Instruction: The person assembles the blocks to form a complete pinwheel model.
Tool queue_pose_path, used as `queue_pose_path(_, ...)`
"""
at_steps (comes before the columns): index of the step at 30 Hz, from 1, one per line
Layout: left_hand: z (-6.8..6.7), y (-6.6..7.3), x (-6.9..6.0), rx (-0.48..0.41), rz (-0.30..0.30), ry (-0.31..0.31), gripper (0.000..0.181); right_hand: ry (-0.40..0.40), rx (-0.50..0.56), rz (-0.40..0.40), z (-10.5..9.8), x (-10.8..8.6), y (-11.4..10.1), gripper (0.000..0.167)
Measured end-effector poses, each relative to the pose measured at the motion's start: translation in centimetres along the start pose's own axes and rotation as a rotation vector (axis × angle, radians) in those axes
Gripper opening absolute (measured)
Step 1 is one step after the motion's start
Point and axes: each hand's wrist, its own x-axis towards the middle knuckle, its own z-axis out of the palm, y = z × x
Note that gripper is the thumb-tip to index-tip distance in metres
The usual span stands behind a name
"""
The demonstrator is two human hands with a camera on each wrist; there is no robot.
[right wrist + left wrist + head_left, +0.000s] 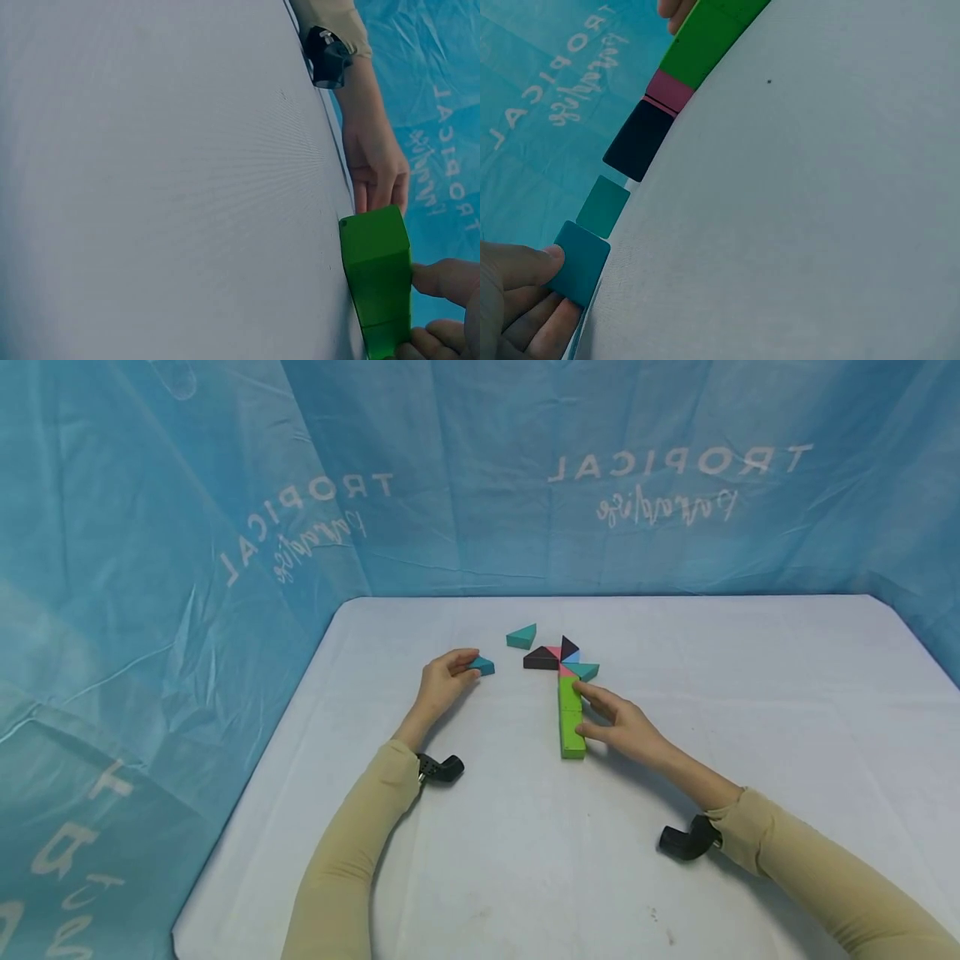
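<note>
In the head view my left hand pinches a blue triangular block between thumb and fingers, left of the other blocks. The left wrist view shows its flat side face, with the thumb on it. My right hand touches the right side of two green blocks placed end to end, an upper one and a lower one. Above them, triangular blocks meet in a pinwheel: black, pink, light blue and teal. A separate teal triangular block lies behind, up and left of the pinwheel.
Everything lies on a white-covered table. Blue printed curtains hang behind it and at the left. A black wrist camera sits on the left wrist, another on the right.
</note>
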Motion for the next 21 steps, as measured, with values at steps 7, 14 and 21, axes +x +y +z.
queue_pose_path(7,0.06,0.27,-0.25,-0.062,-0.055,-0.042,0.042,0.008,0.013,-0.014,-0.04,-0.01,-0.2,0.068)
queue_pose_path(14,0.08,0.23,-0.47,-0.076,-0.066,-0.067,0.042,0.002,0.028,-0.018,0.03,-0.05,-0.21,0.069)
queue_pose_path(21,0.13,0.16,-0.51,-0.041,-0.051,-0.079,0.041,0.001,0.023,-0.014,0.02,-0.06,-0.07,0.069)
